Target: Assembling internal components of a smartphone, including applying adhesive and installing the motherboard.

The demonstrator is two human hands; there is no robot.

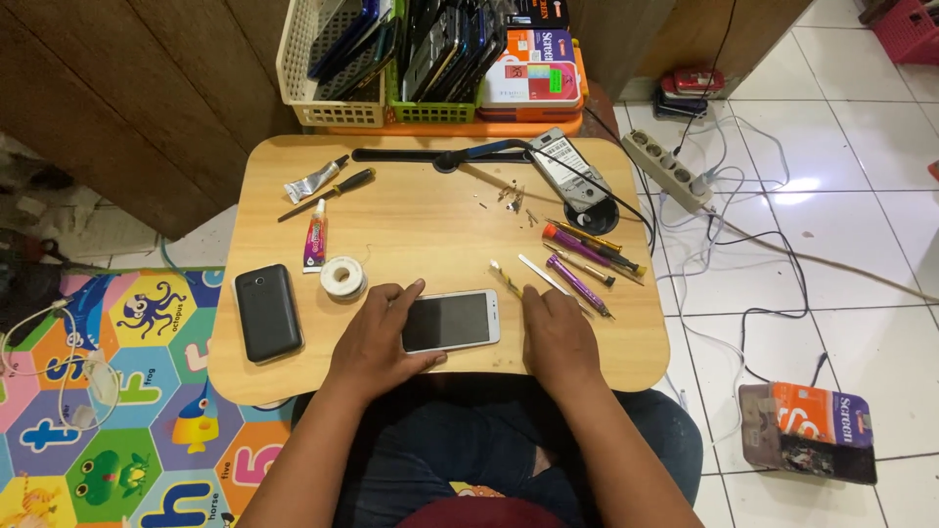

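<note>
A white-framed smartphone (pixel 452 321) lies face up, screen dark, near the front edge of a small wooden lap table (pixel 421 225). My left hand (pixel 377 337) grips its left end, thumb under the near edge and fingers over the top. To the phone's right, my right hand (pixel 558 337) rests palm down on the table, fingers together, holding nothing. Its fingertips lie close to several small screwdrivers (pixel 582 259) and a thin white pry tool (pixel 544 275).
A black phone (pixel 267 312), a solder reel (pixel 342 277), a glue tube (pixel 314 238), a black screwdriver (pixel 328 195), an opened phone (pixel 568 168) and loose screws (pixel 511 196) lie on the table. Baskets of phones (pixel 391 54) stand behind. A power strip (pixel 668 170) and cables cover the tiled floor at right.
</note>
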